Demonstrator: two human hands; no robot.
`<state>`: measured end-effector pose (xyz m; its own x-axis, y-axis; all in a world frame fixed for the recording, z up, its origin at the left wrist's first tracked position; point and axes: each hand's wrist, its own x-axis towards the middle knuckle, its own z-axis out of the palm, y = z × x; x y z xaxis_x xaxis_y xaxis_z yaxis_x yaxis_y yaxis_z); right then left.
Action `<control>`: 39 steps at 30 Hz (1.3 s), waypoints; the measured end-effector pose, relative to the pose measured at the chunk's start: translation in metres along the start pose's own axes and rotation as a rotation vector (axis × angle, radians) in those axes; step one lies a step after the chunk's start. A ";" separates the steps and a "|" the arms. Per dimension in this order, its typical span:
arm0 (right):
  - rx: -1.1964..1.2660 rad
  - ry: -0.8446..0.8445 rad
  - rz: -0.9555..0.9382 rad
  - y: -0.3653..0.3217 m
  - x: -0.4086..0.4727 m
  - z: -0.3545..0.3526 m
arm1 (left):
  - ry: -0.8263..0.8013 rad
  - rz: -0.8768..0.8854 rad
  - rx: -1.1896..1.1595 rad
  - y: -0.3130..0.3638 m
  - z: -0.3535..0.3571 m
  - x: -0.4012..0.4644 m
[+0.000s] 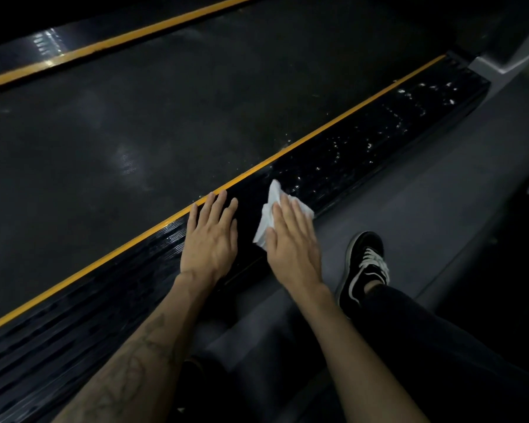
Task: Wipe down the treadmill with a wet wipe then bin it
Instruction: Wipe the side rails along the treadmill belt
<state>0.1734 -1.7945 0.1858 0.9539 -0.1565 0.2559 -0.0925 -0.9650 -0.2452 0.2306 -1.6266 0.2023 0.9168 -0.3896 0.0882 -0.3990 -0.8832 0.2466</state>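
- I saw right hand [293,239] flat, fingers straight, pressing wet wipe [272,215] onto treadmill side rail [364,141], near yellow stripe [333,123].
- Left hand [209,239] flat, apart, braced on rail, holding nothing.
- Risk: wipe bunched, no grip, so it could slip out mid-stroke and skip the specks [425,96] further along.

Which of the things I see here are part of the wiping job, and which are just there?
Part of the job:
- wet wipe, pressed flat under the right hand
- side rail of the treadmill, still speckled with white flecks further along
- treadmill belt
- left hand, resting flat on the rail

Just there:
- black shoe
- grey floor
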 end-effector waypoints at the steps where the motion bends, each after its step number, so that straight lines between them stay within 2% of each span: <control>1: -0.023 -0.010 0.013 0.008 0.007 -0.001 | 0.001 -0.009 0.002 0.002 -0.001 0.000; 5: -0.036 0.004 0.106 0.006 -0.003 -0.004 | 0.024 -0.080 -0.012 0.013 0.000 0.004; 8: -0.034 -0.020 0.037 -0.005 -0.013 -0.001 | 0.045 -0.130 -0.037 0.018 0.001 0.008; 10: -0.035 -0.046 0.004 0.005 -0.001 -0.002 | 0.035 -0.104 -0.027 0.018 0.002 0.009; 13: -0.050 -0.038 0.085 0.019 0.011 -0.007 | 0.018 -0.056 -0.007 0.016 0.003 0.011; 16: -0.021 0.016 0.133 0.003 -0.009 -0.004 | 0.000 -0.034 -0.006 0.015 0.004 0.012; 20: 0.004 -0.009 0.004 0.010 -0.001 -0.001 | -0.014 -0.046 -0.025 0.016 0.004 0.016; 23: -0.038 -0.008 0.073 0.027 0.014 -0.005 | -0.017 -0.052 -0.016 0.016 0.004 0.017; 26: -0.038 0.003 0.168 0.010 0.001 -0.003 | -0.017 -0.058 -0.007 0.015 0.004 0.017; 31: -0.001 -0.008 0.081 0.009 0.009 -0.002 | -0.025 -0.056 -0.014 0.016 0.004 0.019; 37: -0.056 -0.024 0.183 0.012 0.008 -0.007 | -0.032 -0.064 -0.014 0.016 0.003 0.019; 39: -0.035 -0.032 0.150 0.002 0.001 -0.004 | -0.041 -0.066 -0.012 0.016 0.002 0.020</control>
<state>0.1731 -1.7978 0.1888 0.9373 -0.2928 0.1891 -0.2437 -0.9383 -0.2452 0.2422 -1.6489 0.2056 0.9393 -0.3416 0.0315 -0.3376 -0.9039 0.2626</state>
